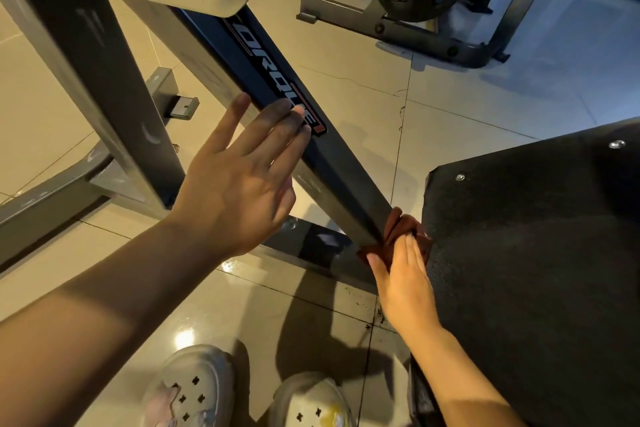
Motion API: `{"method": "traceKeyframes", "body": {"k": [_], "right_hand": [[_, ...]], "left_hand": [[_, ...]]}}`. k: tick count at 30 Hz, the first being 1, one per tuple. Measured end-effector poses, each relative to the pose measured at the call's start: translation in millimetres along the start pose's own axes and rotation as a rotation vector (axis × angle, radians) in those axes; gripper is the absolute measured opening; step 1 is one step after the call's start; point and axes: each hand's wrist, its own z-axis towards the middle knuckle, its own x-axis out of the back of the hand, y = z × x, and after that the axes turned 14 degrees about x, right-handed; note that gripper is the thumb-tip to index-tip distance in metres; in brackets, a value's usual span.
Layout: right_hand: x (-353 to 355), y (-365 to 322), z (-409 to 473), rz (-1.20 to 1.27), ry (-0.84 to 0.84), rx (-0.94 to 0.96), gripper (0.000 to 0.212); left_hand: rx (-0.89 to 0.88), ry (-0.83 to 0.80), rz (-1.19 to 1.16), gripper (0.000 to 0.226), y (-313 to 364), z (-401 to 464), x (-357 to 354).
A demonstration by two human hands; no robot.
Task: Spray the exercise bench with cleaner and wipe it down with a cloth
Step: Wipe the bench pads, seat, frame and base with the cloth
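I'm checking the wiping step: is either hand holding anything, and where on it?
The right hand presses a bunched red cloth against the lower end of the frame bar; the left hand holds nothing.

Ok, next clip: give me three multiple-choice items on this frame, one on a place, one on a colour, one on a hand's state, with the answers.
1. Where is the cloth?
A. At the lower end of the slanted frame bar, beside the black pad
B. On the floor by the shoes
C. Draped over the weight plate

2. What colour is the cloth?
A. White
B. Reddish brown
C. Blue

3. How is the left hand?
A. Gripping a spray bottle
B. Clenched in a fist
C. Fingers straight, fingertips laid on the bar's logo

Answers: 1 A, the right hand presses it against the bar's lower end. 2 B, its folds show reddish brown above the fingers. 3 C, the fingers are extended and hold nothing.
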Motion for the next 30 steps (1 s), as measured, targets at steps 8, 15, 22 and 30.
{"method": "traceKeyframes", "body": {"k": [8,15,22,30], "right_hand": [[9.4,-112.0,66.8,0.032,0.366,0.443,0.077],[1.4,-24.2,35.9,-0.012,0.182,0.401,0.083],[14.0,30.9,7.5,-0.190,-0.187,0.064,0.080],[29.9,29.6,6.9,-0.466,-0.202,0.093,0.085]], "left_hand": [[-0.043,0.010,-0.038,0.055,-5.2,2.5,0.1],[-0.041,0.015,-0.030,0.056,-6.1,0.4,-4.5],[-0.020,-0.004,-0.013,0.057,-2.2,-0.2,-3.3],[-0.042,-0.001,0.003,0.059,-6.2,-0.8,-0.6]]}}
